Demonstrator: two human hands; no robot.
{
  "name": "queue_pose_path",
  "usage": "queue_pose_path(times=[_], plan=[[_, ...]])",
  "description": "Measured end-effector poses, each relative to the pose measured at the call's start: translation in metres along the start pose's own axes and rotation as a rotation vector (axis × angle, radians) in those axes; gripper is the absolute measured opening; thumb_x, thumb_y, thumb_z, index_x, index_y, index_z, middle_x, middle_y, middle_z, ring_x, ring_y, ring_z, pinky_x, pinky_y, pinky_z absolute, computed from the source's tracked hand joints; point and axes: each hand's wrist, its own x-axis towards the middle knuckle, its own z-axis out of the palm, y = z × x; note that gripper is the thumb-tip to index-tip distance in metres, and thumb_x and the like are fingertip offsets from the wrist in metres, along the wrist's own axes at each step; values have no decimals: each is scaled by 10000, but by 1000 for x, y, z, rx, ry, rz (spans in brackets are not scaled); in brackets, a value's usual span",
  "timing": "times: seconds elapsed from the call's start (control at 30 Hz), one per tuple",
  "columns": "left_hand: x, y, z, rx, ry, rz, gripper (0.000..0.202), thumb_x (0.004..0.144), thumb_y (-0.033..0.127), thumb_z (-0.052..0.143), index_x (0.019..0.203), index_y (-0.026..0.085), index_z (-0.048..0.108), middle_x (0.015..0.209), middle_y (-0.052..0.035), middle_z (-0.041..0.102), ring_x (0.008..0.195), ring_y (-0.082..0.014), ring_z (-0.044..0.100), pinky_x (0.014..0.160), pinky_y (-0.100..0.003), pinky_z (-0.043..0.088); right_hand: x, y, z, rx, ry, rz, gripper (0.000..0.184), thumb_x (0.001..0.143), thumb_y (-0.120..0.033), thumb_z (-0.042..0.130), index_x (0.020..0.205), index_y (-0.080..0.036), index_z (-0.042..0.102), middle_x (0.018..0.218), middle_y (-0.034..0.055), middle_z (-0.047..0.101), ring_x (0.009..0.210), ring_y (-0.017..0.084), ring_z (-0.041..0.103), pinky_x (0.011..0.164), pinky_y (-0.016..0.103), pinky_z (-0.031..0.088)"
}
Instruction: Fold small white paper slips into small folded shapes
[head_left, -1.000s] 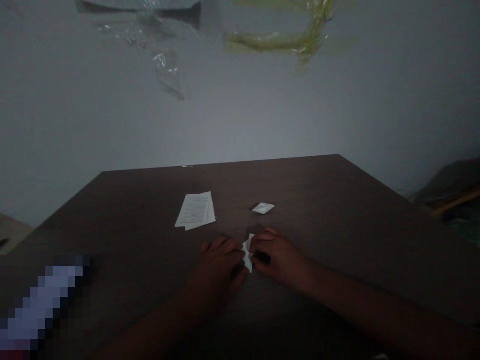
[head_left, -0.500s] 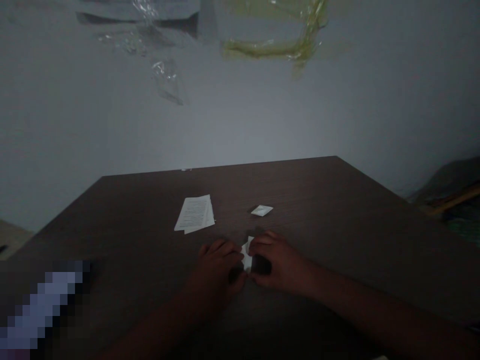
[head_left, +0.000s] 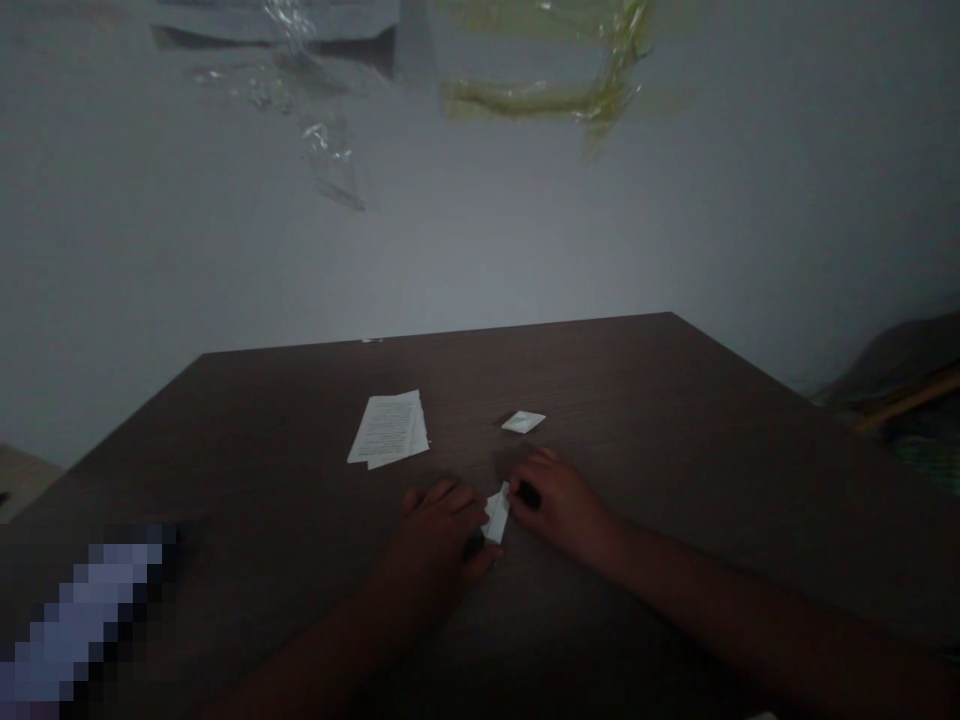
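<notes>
A small folded piece of white paper (head_left: pixel 496 516) lies on the dark table between my two hands. My left hand (head_left: pixel 448 525) grips its left side, with the fingers at the upper edge and the thumb at the lower end. At the paper's upper right corner, my right hand (head_left: pixel 551 500) pinches with thumb and forefinger. Just beyond my right hand rests a white folded paper diamond (head_left: pixel 523 422), untouched. Printed paper sheets (head_left: pixel 390 428) lie overlapping to the left, past my left hand.
The brown wooden table (head_left: pixel 285 400) stands against a pale wall (head_left: pixel 480 240) with clear and yellowish tape (head_left: pixel 525 98) stuck on it. A pixelated, bluish long shape (head_left: pixel 90 610) is at the lower left. Dark items (head_left: pixel 915 380) stand beyond the table's right edge.
My right thumb has moved up from the paper's lower end to its upper right corner, closing into a pinch. More of the folded paper shows. My left hand has barely moved.
</notes>
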Motion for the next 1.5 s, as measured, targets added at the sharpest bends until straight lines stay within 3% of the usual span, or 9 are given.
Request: queue_pose_path(times=[0.17, 0.4, 0.53, 0.77, 1.07, 1.37, 1.5], plan=[[1, -2, 1, 10, -9, -6, 232, 996, 177, 924, 1208, 234, 847, 1378, -76, 851, 1363, -381, 731, 1166, -582, 519, 9, 10, -3, -23, 48, 47, 176, 960, -99, 800, 932, -252, 716, 992, 67, 791, 1074, 314, 733, 984, 476, 559], [0, -3, -1, -7, -14, -18, 217, 1000, 155, 907, 1195, 234, 855, 1389, -68, 855, 1383, -366, 731, 1155, -562, 514, -8, -6, -1, -11, 21, -86, 226, 933, -204, 903, 1084, -259, 744, 1176, 86, 784, 1182, 330, 696, 1044, 496, 545], [-1, -6, 1, -25, -7, 0, 226, 986, 176, 904, 1191, 257, 853, 1385, -53, 859, 1378, -367, 729, 1151, -547, 509, -7, -2, -1, 5, 24, -22, 276, 896, -234, 941, 1020, -262, 696, 1145, 68, 766, 1162, 326, 686, 1029, 487, 532], [-1, -9, 3, -27, 11, 20, 197, 1006, 193, 882, 1190, 252, 844, 1383, -62, 855, 1364, -360, 729, 1162, -559, 508, 11, 16, -8, -40, 95, 122, 304, 885, -204, 914, 906, -264, 617, 1089, 68, 742, 1129, 325, 689, 1011, 480, 527], [-4, -9, 5, -31, 77, 53, 259, 1002, 114, 842, 1231, 237, 840, 1342, -62, 862, 1319, -349, 754, 1126, -562, 533, -7, -7, -2, -65, 12, -68, 259, 913, -183, 891, 995, -258, 656, 1143, 79, 745, 1155, 327, 667, 1007, 478, 523], [0, -15, 8, -83, 42, 25, 250, 978, 168, 871, 1212, 237, 817, 1399, -89, 841, 1362, -374, 743, 1163, -603, 525, 10, 18, -10, -98, 53, 84, 235, 953, -164, 848, 947, -254, 631, 1112, 83, 739, 1158, 331, 668, 1011, 481, 531], [0, -23, 14, -132, 84, 44, 424, 936, 127, 860, 1335, 249, 786, 1433, -100, 821, 1393, -364, 738, 1191, -577, 554, 7, 18, -11, -38, 118, 45, 165, 984, -140, 776, 994, -254, 657, 1103, 78, 742, 1133, 316, 677, 1012, 486, 557]])
